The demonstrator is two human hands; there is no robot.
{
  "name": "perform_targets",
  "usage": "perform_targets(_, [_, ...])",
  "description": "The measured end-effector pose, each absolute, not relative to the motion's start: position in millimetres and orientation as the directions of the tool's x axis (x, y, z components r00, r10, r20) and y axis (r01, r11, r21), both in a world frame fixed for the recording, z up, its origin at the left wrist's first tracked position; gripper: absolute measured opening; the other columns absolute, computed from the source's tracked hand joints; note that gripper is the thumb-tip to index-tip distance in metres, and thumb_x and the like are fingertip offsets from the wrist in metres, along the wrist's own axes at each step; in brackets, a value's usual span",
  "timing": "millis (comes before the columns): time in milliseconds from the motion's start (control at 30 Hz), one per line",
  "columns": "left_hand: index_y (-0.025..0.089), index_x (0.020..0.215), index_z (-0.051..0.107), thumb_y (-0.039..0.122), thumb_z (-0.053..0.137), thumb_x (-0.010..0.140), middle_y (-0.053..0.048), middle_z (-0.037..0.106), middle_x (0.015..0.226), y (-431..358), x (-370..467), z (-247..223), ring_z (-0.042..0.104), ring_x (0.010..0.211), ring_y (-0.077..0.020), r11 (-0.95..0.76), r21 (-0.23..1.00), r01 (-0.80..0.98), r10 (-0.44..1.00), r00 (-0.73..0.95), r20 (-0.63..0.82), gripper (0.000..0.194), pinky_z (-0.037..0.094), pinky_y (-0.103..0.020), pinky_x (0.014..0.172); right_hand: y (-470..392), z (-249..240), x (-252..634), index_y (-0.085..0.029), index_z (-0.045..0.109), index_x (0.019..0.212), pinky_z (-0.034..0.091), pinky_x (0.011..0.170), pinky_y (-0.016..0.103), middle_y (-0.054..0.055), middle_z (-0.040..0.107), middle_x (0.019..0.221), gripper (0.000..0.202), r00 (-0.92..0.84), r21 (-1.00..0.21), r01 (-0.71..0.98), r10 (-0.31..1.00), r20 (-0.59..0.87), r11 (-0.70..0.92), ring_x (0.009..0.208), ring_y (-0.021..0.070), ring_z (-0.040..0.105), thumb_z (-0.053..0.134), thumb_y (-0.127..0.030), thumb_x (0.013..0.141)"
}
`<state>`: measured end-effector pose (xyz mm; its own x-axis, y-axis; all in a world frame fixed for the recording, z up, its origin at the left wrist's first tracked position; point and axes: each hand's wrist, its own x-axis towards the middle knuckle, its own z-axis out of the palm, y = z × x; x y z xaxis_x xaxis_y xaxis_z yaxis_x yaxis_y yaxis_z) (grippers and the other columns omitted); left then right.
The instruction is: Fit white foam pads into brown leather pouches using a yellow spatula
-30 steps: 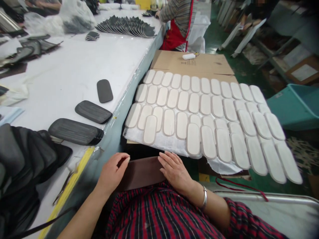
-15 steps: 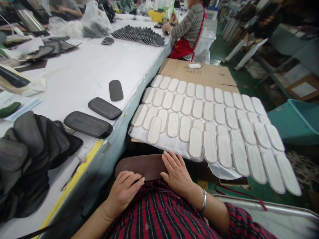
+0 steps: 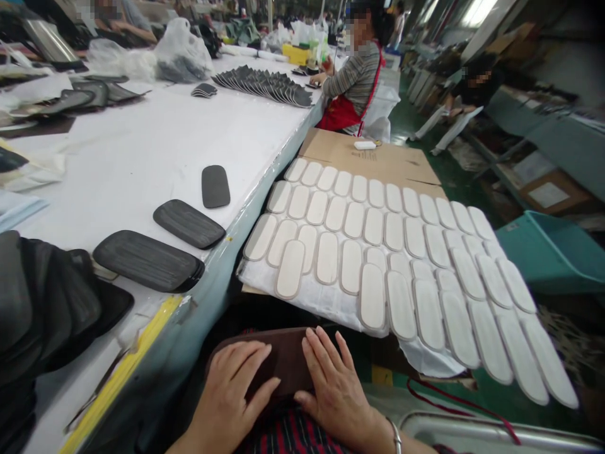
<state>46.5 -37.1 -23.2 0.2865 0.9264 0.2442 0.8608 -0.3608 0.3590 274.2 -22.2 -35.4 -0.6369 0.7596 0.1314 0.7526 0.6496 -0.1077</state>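
A dark brown oblong piece with rounded ends lies over my lap. My left hand rests on its left part, thumb apart from the fingers. On its right end lies my right hand, fingers stretched out and thumb apart. Black oblong pieces are stacked at the table's edge, with another black piece and a small dark grey one beyond. Rows of white oblong pieces with grey rims cover a board to the right.
A heap of black pieces fills the white table's near left. A teal bin stands right. A person in a red apron works at the far table edge; another sits at the back right.
The view has tilted up a little, so the table and board appear lower. My left hand has moved further onto the brown piece, and its thumb and fingers are wider apart.
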Motion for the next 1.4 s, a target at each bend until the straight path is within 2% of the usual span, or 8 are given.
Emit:
perform_targets(200, [0.019, 0.106, 0.059, 0.038, 0.052, 0.082, -0.009, 0.060, 0.107, -5, 30, -24, 0.055, 0.097, -0.0246, -0.208, 0.356, 0.911, 0.978, 0.199, 0.061, 0.031, 0.044, -0.042, 0.085, -18, -33, 273, -0.008, 0.041, 0.132, 0.008, 0.109, 0.048, 0.013, 0.036, 0.140, 0.066, -0.642, -0.097, 0.750, 0.755, 0.133, 0.654, 0.131, 0.0300, 0.025, 0.045, -0.052, 0.083])
perform_targets(533, [0.021, 0.092, 0.057, 0.034, 0.056, 0.080, -0.004, 0.058, 0.095, -2, 26, -7, 0.053, 0.089, -0.0212, -0.112, 0.483, 0.868, 0.962, 0.217, -0.166, 0.018, 0.042, -0.038, 0.080, -18, -36, 269, -0.008, 0.045, 0.129, 0.011, 0.109, 0.047, 0.015, 0.041, 0.137, 0.062, -0.633, -0.122, 0.749, 0.758, 0.157, 0.651, 0.130, 0.0299, 0.028, 0.049, -0.048, 0.081])
perform_targets(700, [0.020, 0.083, 0.056, 0.040, 0.059, 0.075, -0.003, 0.060, 0.085, 22, 50, 10, 0.053, 0.083, -0.0228, -0.149, 0.402, 0.903, 0.896, 0.296, -0.332, 0.021, 0.038, -0.037, 0.074, -21, -36, 270, -0.007, 0.041, 0.131, 0.016, 0.107, 0.048, 0.016, 0.038, 0.139, 0.063, -0.633, -0.106, 0.756, 0.763, 0.132, 0.646, 0.131, 0.0304, 0.026, 0.049, -0.047, 0.082])
perform_targets(767, [0.020, 0.078, 0.056, 0.036, 0.055, 0.078, -0.003, 0.060, 0.082, 31, 54, 12, 0.053, 0.082, -0.0221, -0.192, 0.400, 0.896, 0.872, 0.343, -0.349, 0.017, 0.037, -0.035, 0.072, -22, -35, 271, -0.007, 0.040, 0.132, 0.018, 0.107, 0.048, 0.016, 0.037, 0.139, 0.064, -0.639, -0.102, 0.753, 0.760, 0.120, 0.649, 0.131, 0.0304, 0.025, 0.049, -0.046, 0.083])
perform_targets(967, [0.019, 0.065, 0.051, 0.037, 0.048, 0.081, 0.001, 0.057, 0.069, 45, 41, 0, 0.052, 0.069, -0.0147, -0.117, 0.596, 0.795, 0.811, 0.423, -0.405, 0.025, 0.034, -0.026, 0.061, -20, -32, 272, -0.005, 0.035, 0.135, 0.015, 0.107, 0.050, 0.017, 0.031, 0.142, 0.074, -0.659, -0.101, 0.741, 0.748, 0.079, 0.664, 0.132, 0.0321, 0.021, 0.045, -0.056, 0.082])
perform_targets(1200, [0.020, 0.065, 0.052, 0.035, 0.045, 0.082, -0.001, 0.058, 0.070, 47, 46, -5, 0.053, 0.070, -0.0175, -0.147, 0.492, 0.858, 0.868, 0.351, -0.351, 0.024, 0.034, -0.029, 0.064, -19, -34, 257, -0.002, 0.037, 0.133, 0.011, 0.107, 0.047, 0.021, 0.031, 0.141, 0.085, -0.704, -0.064, 0.702, 0.704, 0.088, 0.710, 0.132, 0.0342, 0.019, 0.039, -0.067, 0.078])
perform_targets(1300, [0.020, 0.067, 0.053, 0.034, 0.039, 0.085, -0.002, 0.059, 0.071, 50, 28, -8, 0.055, 0.073, -0.0189, -0.070, 0.506, 0.860, 0.929, 0.241, -0.282, 0.027, 0.038, -0.031, 0.069, -19, -38, 248, -0.001, 0.038, 0.132, 0.012, 0.107, 0.044, 0.022, 0.032, 0.140, 0.087, -0.720, -0.055, 0.684, 0.685, 0.110, 0.728, 0.132, 0.0349, 0.020, 0.040, -0.068, 0.077])
perform_targets(1400, [0.020, 0.080, 0.057, 0.038, 0.036, 0.087, -0.003, 0.062, 0.081, 40, -8, -15, 0.058, 0.081, -0.0187, 0.152, 0.688, 0.709, 0.970, 0.029, -0.243, 0.029, 0.042, -0.032, 0.077, -20, -39, 241, 0.000, 0.039, 0.131, 0.015, 0.106, 0.043, 0.023, 0.033, 0.139, 0.087, -0.728, -0.047, 0.673, 0.672, 0.138, 0.738, 0.131, 0.0356, 0.022, 0.042, -0.068, 0.076])
